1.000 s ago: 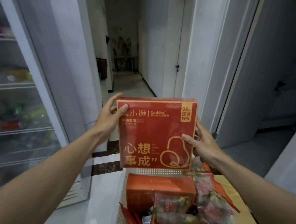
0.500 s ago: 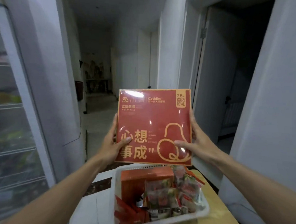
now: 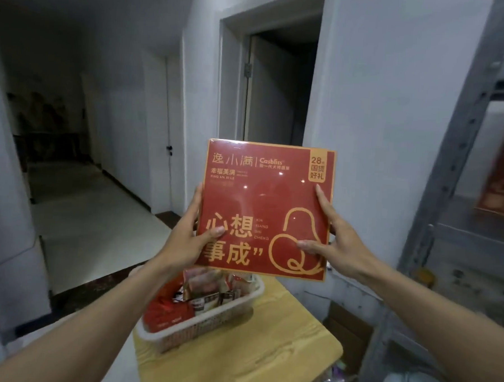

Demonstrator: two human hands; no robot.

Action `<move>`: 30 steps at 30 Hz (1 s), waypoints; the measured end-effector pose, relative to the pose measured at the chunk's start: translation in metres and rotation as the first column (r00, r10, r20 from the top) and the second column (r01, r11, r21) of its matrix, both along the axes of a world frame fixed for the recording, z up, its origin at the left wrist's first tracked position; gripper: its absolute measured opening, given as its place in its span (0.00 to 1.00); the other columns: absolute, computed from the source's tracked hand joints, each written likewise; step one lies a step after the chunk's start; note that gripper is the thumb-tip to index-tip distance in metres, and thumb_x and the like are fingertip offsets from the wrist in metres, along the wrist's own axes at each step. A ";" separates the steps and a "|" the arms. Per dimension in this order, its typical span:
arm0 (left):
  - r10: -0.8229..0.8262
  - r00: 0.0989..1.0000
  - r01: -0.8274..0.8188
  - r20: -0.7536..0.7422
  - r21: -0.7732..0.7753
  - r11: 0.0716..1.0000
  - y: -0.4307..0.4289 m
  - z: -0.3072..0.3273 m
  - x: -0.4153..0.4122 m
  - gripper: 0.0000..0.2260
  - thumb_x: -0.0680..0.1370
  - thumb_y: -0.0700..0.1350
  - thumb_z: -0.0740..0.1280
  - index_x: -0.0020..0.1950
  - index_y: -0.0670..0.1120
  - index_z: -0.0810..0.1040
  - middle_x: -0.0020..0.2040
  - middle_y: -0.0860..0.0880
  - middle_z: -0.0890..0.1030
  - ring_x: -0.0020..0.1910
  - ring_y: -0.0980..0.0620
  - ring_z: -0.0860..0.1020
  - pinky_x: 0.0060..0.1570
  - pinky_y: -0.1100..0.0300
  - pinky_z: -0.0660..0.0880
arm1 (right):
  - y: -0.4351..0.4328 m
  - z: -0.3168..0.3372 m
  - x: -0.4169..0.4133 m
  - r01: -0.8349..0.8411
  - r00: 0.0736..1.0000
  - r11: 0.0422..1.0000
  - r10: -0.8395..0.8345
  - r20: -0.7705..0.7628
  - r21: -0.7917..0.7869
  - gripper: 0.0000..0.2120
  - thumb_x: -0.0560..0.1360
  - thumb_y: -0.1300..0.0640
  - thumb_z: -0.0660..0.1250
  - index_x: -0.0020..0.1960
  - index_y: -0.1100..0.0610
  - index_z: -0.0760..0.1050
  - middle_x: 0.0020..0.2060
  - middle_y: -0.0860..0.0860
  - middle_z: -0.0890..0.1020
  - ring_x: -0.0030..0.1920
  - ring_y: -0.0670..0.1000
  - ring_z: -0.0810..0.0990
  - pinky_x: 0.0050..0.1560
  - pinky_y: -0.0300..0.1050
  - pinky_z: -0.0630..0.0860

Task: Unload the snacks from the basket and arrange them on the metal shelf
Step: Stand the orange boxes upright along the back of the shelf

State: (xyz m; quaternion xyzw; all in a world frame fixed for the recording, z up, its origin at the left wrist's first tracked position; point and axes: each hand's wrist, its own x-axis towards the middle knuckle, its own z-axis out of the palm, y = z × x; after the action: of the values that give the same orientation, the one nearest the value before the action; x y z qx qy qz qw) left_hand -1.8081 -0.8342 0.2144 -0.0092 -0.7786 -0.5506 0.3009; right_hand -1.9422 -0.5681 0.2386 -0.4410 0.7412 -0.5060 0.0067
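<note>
Red gift box (image 3: 266, 209) is upright in mid-air, above and clear of the basket (image 3: 205, 328) on the small wooden table (image 3: 280, 356). Left hand (image 3: 181, 242) and right hand (image 3: 344, 245) each pinch a side edge, thumb flat on the front, other fingers mostly hidden behind. Metal shelf (image 3: 456, 160) is off right, not reached yet. Basket looks full of red packs and wrapped snacks, so early going; most unloading left.

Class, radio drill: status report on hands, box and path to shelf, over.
Left hand and right hand both grip red box, upright above basket. Metal shelf at right, box not yet on it. Nothing seen between them. Over.
</note>
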 end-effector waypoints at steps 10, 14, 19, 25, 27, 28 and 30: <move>-0.266 0.963 0.261 -0.036 -0.098 0.960 0.188 0.038 -0.049 0.42 0.77 0.47 0.69 0.76 0.69 0.41 0.67 0.64 0.69 0.58 0.66 0.76 0.54 0.58 0.79 | 0.215 0.026 0.022 0.221 0.975 0.973 -0.222 -0.015 -0.067 0.50 0.72 0.61 0.74 0.76 0.31 0.44 0.64 0.29 0.64 0.59 0.31 0.75 0.55 0.33 0.77; -0.358 0.933 0.351 -0.045 -0.115 0.929 0.290 0.048 -0.081 0.42 0.76 0.48 0.70 0.74 0.73 0.43 0.68 0.62 0.71 0.61 0.60 0.77 0.59 0.48 0.77 | 0.324 0.034 0.025 0.328 0.944 0.942 -0.330 -0.021 -0.071 0.51 0.72 0.62 0.73 0.76 0.31 0.43 0.65 0.31 0.63 0.61 0.34 0.74 0.59 0.37 0.77; -0.439 0.894 0.429 -0.086 -0.118 0.896 0.412 0.057 -0.117 0.43 0.77 0.46 0.70 0.76 0.69 0.42 0.67 0.60 0.72 0.58 0.65 0.78 0.51 0.62 0.79 | 0.444 0.050 0.022 0.442 0.893 0.895 -0.446 -0.063 -0.059 0.50 0.73 0.61 0.72 0.75 0.30 0.43 0.68 0.41 0.65 0.63 0.41 0.74 0.60 0.43 0.77; -0.533 0.840 0.520 -0.101 -0.133 0.844 0.519 0.075 -0.173 0.43 0.77 0.46 0.69 0.75 0.68 0.41 0.66 0.59 0.73 0.60 0.62 0.78 0.52 0.62 0.79 | 0.546 0.063 -0.001 0.578 0.803 0.814 -0.580 -0.137 -0.055 0.50 0.73 0.59 0.73 0.74 0.28 0.43 0.66 0.39 0.66 0.63 0.43 0.75 0.61 0.47 0.78; -0.562 0.820 0.547 -0.108 -0.140 0.825 0.546 0.080 -0.198 0.43 0.77 0.46 0.69 0.75 0.69 0.40 0.68 0.57 0.72 0.61 0.61 0.77 0.52 0.62 0.79 | 0.571 0.067 -0.017 0.611 0.776 0.789 -0.613 -0.149 -0.063 0.50 0.73 0.59 0.73 0.74 0.27 0.42 0.66 0.39 0.66 0.61 0.41 0.75 0.60 0.48 0.78; -0.566 0.818 0.550 -0.107 -0.144 0.822 0.557 0.082 -0.212 0.44 0.77 0.47 0.70 0.75 0.71 0.40 0.69 0.56 0.71 0.62 0.59 0.77 0.55 0.57 0.79 | 0.582 0.070 -0.027 0.629 0.760 0.775 -0.630 -0.158 -0.064 0.50 0.73 0.59 0.73 0.73 0.26 0.42 0.66 0.39 0.65 0.61 0.41 0.75 0.60 0.49 0.78; -0.573 0.813 0.557 -0.105 -0.148 0.817 0.579 0.086 -0.241 0.44 0.76 0.47 0.71 0.73 0.73 0.41 0.69 0.57 0.71 0.63 0.57 0.76 0.60 0.47 0.77 | 0.602 0.074 -0.047 0.659 0.731 0.749 -0.659 -0.179 -0.064 0.51 0.73 0.58 0.73 0.73 0.25 0.41 0.66 0.40 0.65 0.63 0.45 0.74 0.61 0.52 0.78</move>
State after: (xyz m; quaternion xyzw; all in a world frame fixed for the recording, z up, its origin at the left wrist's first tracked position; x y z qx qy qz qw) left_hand -2.0493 -0.2549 0.3003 -0.2966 -0.7458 -0.5692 0.1781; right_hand -1.9892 0.0342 0.3121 -0.1960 0.8474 -0.4295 -0.2430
